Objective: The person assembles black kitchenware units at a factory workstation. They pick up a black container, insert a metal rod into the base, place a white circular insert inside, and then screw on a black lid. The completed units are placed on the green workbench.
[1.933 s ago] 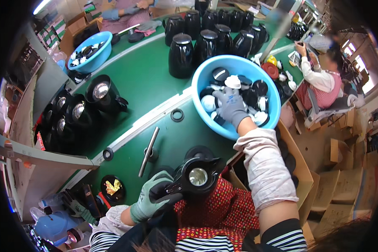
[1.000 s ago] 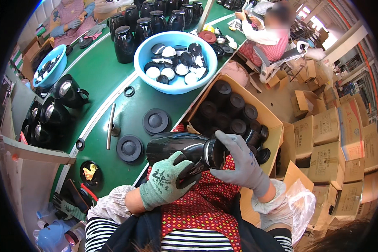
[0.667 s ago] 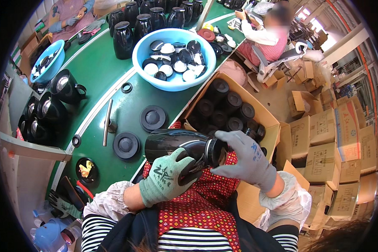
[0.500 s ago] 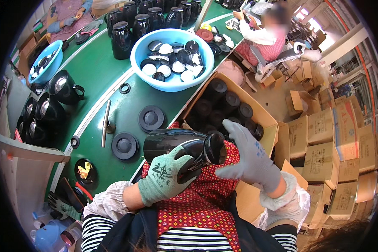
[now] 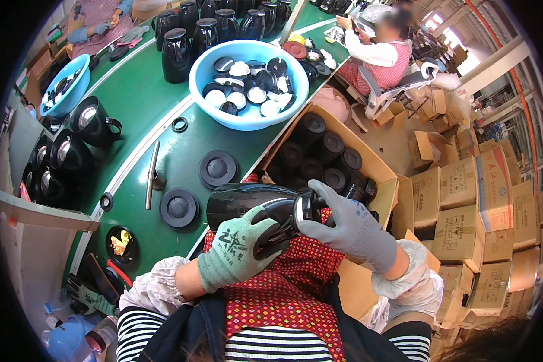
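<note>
A glossy black thermos jug [image 5: 244, 202] lies sideways in front of my apron, its neck toward the right. My left hand [image 5: 235, 250], in a green glove with dark fingertips, is closed round the jug near its shoulder. My right hand [image 5: 353, 232], in a grey glove, has its thumb and fingers closed round the collar at the neck end. A pale, shiny band shows on the collar beside the right thumb. The right fingers partly hide the mouth. Two round black discs [image 5: 217, 169] [image 5: 179, 208] lie on the green table beyond the jug.
A light blue basin [image 5: 200, 102] of black and white lids stands ahead. Right of the table, an open carton [image 5: 377, 172] holds black cylindrical parts [image 5: 311, 123]. A metal rod [image 5: 152, 175] and black jugs [image 5: 90, 127] are at left. Stacked cartons [image 5: 458, 232] stand right; two people sit farther off.
My right hand was spread open beside the neck; now it has moved in and closed round the collar. My left hand keeps its hold on the jug.
</note>
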A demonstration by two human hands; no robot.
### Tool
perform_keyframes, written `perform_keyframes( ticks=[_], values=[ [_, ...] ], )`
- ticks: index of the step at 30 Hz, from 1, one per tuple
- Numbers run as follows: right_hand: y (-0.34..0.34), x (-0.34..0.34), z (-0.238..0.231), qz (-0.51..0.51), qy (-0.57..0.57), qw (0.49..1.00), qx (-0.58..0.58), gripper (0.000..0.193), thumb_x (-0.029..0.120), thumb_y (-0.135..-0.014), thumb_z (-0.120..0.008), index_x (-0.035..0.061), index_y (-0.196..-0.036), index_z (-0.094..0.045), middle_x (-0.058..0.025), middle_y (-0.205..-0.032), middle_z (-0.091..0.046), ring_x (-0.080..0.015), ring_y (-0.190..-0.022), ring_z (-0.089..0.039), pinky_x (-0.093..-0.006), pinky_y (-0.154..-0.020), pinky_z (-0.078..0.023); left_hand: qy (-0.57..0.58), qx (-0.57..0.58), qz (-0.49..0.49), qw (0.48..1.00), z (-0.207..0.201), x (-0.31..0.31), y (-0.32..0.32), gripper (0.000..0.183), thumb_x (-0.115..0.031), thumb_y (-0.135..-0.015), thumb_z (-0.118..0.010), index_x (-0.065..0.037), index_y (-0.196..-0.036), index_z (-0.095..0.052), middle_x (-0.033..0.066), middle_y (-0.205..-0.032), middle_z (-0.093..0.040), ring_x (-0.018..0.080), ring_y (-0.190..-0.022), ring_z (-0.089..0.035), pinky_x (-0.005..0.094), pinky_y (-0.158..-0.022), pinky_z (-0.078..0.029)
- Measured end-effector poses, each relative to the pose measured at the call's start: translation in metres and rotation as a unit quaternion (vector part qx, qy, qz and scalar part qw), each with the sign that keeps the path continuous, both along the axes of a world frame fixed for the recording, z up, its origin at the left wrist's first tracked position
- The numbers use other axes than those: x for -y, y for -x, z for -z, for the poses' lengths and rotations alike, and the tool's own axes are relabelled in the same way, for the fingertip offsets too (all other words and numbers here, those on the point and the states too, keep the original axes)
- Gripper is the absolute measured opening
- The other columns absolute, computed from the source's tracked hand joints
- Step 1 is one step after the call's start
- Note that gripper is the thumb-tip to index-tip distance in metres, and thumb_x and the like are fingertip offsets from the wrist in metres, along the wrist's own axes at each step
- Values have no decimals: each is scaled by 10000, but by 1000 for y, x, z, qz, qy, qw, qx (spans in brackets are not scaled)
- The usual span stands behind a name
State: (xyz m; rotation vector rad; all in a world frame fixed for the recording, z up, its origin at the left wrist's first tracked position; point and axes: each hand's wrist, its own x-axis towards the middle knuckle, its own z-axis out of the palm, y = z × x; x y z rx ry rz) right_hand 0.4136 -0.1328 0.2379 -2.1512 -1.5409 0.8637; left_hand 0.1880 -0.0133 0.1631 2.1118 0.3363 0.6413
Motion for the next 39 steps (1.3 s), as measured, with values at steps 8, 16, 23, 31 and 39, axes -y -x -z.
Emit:
perform_keyframes(
  ticks=[8, 16, 23, 31, 39],
  values=[
    [-16, -2, 7, -211, -180, 953, 122, 864, 150, -711, -943, 126, -1488, -566, -249, -1441, -576, -445, -1246, -644, -456, -1038, -542, 14, -53, 27, 998, 1, -9, 4, 374, -188, -851, -860, -71, -1190, -755, 182, -1249, -714, 388, -1008, -759, 467, -865, -623],
    [-25, -6, 2, -171, -119, 976, 60, 977, 419, -765, -946, 66, -1560, -500, -272, -1495, -544, -486, -1282, -616, -481, -1077, -525, 5, -49, 38, 998, 5, -8, 2, 398, -217, -848, -860, -73, -1198, -737, 198, -1327, -673, 394, -971, -758, 475, -826, -628],
    [-19, 4, 11, -222, -123, 952, 171, 929, 322, -782, -909, 58, -1568, -489, -276, -1553, -508, -407, -1234, -676, -459, -982, -580, 9, -29, 22, 999, 5, -8, -2, 400, -154, -825, -891, -45, -1181, -745, 192, -1142, -701, 409, -934, -754, 452, -807, -614],
    [-35, -9, 21, -348, -288, 836, 313, 873, 460, -837, -908, 50, -1521, -550, -236, -1269, -702, -402, -1108, -725, -464, -938, -590, 3, -21, 31, 999, 1, -18, 0, 419, -162, -784, -898, -54, -1166, -764, 174, -1148, -707, 389, -953, -754, 452, -817, -613],
    [-39, -18, 24, -317, -286, 882, 198, 1036, 548, -688, -967, 96, -1520, -546, -236, -1495, -546, -415, -1196, -656, -481, -965, -553, -18, -23, 86, 996, 0, -35, 3, 428, -255, -856, -856, -77, -1229, -748, 187, -1192, -694, 388, -1007, -734, 461, -876, -602]
  ],
)
